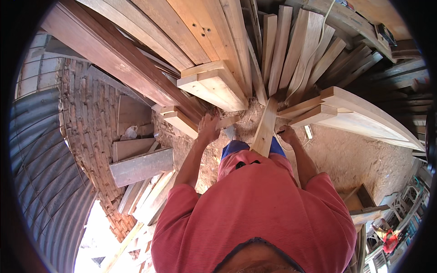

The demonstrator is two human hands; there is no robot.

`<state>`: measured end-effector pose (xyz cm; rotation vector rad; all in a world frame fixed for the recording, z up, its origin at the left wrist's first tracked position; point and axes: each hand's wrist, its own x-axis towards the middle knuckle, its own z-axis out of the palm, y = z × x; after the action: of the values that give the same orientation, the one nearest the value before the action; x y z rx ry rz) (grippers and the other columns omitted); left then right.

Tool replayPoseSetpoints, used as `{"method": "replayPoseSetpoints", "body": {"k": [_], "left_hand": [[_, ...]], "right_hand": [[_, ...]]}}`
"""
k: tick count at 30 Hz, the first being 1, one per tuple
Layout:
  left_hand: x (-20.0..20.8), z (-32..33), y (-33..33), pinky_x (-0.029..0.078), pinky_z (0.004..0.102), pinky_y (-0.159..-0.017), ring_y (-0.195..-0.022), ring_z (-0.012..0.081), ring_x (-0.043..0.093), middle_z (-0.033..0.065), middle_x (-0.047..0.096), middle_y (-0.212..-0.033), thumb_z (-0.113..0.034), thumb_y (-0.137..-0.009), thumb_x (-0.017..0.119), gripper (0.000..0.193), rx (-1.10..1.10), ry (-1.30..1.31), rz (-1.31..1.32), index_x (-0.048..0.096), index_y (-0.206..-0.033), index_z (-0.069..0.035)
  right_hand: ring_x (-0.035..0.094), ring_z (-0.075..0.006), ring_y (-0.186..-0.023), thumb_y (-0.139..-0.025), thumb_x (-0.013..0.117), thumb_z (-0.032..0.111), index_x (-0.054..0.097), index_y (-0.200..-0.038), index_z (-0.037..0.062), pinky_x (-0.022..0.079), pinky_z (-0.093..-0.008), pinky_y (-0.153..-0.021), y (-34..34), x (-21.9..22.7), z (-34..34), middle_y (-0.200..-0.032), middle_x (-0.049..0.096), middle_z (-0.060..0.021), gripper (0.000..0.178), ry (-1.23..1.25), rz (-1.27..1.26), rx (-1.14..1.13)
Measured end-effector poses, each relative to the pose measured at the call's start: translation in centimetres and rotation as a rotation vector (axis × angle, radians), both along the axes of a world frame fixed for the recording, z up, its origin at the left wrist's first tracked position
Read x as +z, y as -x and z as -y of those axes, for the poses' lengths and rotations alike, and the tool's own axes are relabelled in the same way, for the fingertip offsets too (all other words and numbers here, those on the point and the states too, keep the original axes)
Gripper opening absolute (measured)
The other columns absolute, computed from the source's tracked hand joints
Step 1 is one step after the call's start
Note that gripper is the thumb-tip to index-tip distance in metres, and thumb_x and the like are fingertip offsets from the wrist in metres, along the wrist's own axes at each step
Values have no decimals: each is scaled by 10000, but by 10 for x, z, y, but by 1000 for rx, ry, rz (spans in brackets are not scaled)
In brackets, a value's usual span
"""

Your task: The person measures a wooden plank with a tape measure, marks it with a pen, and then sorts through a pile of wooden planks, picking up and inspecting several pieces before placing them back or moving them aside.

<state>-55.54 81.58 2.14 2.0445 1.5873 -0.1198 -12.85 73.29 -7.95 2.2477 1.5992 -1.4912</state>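
Observation:
My left hand (209, 129) is closed at the end of a short strip of wood (228, 122), which sticks out to the right from its fingers. On the other side, my right hand (287, 134) is curled low beside a thin pale cord (291, 148); what its fingers hold, if anything, is hidden. Between the two hands a light wooden plank (265, 128) runs from the stacked timber back to my waist, its near end resting against my red shirt (255, 195). Close to my left hand is the end of a narrow board (180, 123).
Thick beams (214, 84) and a long reddish board (114, 54) lie ahead. Several upright planks (291, 50) stand at the far right. A wide pale panel (364, 118) juts in from the right. Brickwork (88, 123) and corrugated sheet metal (41, 164) are on the left.

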Motion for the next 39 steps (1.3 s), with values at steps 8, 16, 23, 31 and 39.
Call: {"method": "replayPoseSetpoints", "body": {"k": [8, 16, 23, 31, 39], "left_hand": [[-9, 88, 22, 576, 477, -946, -1094, 445, 698, 249, 715, -1178, -57, -867, 663, 386, 169, 156, 415, 689, -1251, -31], [-14, 124, 8, 575, 505, -934, -1092, 454, 691, 240, 717, -1139, -35, -806, 723, 431, 144, 94, 424, 640, -1229, -33], [-27, 134, -9, 536, 543, -930, -1061, 481, 628, 249, 671, -1074, -15, -787, 702, 436, 189, 124, 314, 575, -1201, -66], [-37, 116, -13, 521, 541, -935, -1069, 480, 617, 254, 653, -1102, -21, -747, 735, 506, 195, 4, 372, 611, -1236, -72], [-38, 77, -5, 544, 560, -904, -1084, 503, 645, 263, 668, -1137, -141, -753, 832, 489, 208, -20, 318, 623, -1190, -71]], "right_hand": [[720, -398, -1122, -772, 847, 407, 771, -1110, 75, 566, -451, -952, 13, -2, 13, -1134, 753, -233, 480, 18, -41, -40], [721, -398, -1123, -773, 849, 384, 768, -1086, 69, 567, -457, -939, 17, 0, 7, -1135, 750, -238, 452, 59, -12, 26], [684, -401, -1189, -884, 812, 408, 678, -1293, 47, 542, -456, -1015, 35, 21, -2, -1227, 721, -215, 562, -6, -29, 189], [659, -431, -1233, -857, 810, 533, 669, -1320, 66, 512, -468, -1076, 101, 65, -6, -1332, 692, -226, 673, -235, -440, 441], [695, -412, -1183, -851, 802, 526, 702, -1333, 158, 534, -458, -1047, 117, 66, -16, -1345, 704, -173, 616, -48, -274, 688]]}}
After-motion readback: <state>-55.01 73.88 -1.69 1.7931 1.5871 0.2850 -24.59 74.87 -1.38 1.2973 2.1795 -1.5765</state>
